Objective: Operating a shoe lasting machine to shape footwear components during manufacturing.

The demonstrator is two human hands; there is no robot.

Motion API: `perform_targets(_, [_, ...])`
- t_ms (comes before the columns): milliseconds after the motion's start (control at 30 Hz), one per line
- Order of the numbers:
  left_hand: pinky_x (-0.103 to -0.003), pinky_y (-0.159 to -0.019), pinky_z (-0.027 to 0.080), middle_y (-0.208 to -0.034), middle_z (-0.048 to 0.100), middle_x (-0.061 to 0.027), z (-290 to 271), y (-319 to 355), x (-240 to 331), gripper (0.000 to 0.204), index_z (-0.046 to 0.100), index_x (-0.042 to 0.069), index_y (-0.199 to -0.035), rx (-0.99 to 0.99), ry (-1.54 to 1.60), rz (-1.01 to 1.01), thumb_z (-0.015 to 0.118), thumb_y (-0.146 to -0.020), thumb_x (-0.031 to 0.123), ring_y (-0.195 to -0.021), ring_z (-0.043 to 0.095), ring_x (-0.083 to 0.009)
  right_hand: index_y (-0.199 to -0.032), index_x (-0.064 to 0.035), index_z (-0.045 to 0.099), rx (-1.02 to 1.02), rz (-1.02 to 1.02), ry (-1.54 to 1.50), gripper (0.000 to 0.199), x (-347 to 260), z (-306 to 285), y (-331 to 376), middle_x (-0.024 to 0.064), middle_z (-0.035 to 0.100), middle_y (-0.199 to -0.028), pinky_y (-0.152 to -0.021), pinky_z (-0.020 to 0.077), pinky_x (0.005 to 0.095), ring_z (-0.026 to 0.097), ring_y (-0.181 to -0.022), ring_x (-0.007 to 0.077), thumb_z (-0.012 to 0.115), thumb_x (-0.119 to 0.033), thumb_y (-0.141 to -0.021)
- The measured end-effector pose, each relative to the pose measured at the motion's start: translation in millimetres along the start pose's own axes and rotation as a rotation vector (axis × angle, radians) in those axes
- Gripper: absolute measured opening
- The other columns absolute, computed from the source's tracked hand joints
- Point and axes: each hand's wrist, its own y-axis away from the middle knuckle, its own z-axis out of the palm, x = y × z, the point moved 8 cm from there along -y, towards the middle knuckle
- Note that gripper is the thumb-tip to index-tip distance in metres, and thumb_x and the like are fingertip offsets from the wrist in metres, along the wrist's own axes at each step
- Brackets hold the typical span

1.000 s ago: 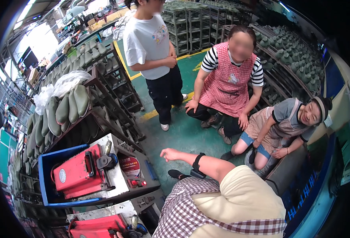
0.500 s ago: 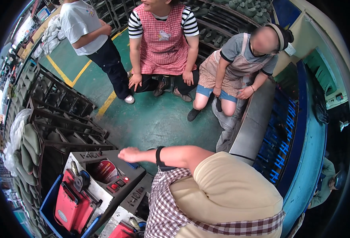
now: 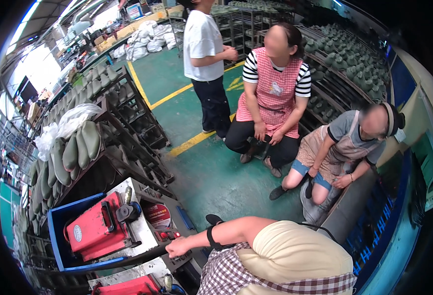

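Observation:
My right hand (image 3: 178, 247) reaches out leftward from a beige sleeve, a black band (image 3: 213, 237) round its wrist. Its fingers are closed at the front edge of a white machine (image 3: 150, 194), close to red buttons (image 3: 164, 235) on the panel. A long dark strip (image 3: 140, 259) runs left from beside the fist; whether the fingers grip it I cannot tell. On the machine lie a red housing (image 3: 92, 228) with a black handle and a round red label (image 3: 157, 214). My checked apron (image 3: 223, 268) fills the lower middle. My left hand is out of view.
A blue tray (image 3: 59, 246) surrounds the red housing; a second red-and-white machine (image 3: 128, 286) stands nearer. Racks hold green-grey shoe forms (image 3: 70, 152). Two seated people in aprons (image 3: 278, 96) (image 3: 341, 147) and one standing person (image 3: 204, 51) are across the green floor (image 3: 216, 177).
The view has swung, so the surroundings sit farther right. My right fist has come down from above the machine's far corner to its front edge. The seated person in pink has brought both hands together.

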Motion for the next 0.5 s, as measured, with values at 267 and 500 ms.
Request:
perform_targets(267, [-0.046, -0.096, 0.049, -0.123, 0.069, -0.0196, -4, 1, 4, 0.058, 0.064, 0.009, -0.132, 0.001, -0.055, -0.025, 0.041, -0.105, 0.054, -0.111, 0.064, -0.0407, -0.125, -0.0017, 0.053, -0.401, -0.153, -0.005, 0.065, -73, 107, -29, 0.0238, 0.066, -0.113, -0.093, 0.0501, 0.0482, 0.064, -0.108, 0.0404, 0.073, -0.047, -0.084])
perform_targets(500, [-0.047, -0.094, 0.049, -0.122, 0.069, -0.0182, -2, -4, -5, 0.061, 0.065, 0.011, -0.13, 0.034, -0.092, -0.043, 0.039, -0.103, 0.059, -0.109, 0.065, -0.0412, -0.119, -0.0015, 0.058, -0.217, -0.537, 0.223, 0.063, -111, 101, -28, 0.0226, 0.068, -0.106, -0.092, 0.0495, 0.0501, 0.065, -0.106, 0.0404, 0.08, -0.044, -0.077])
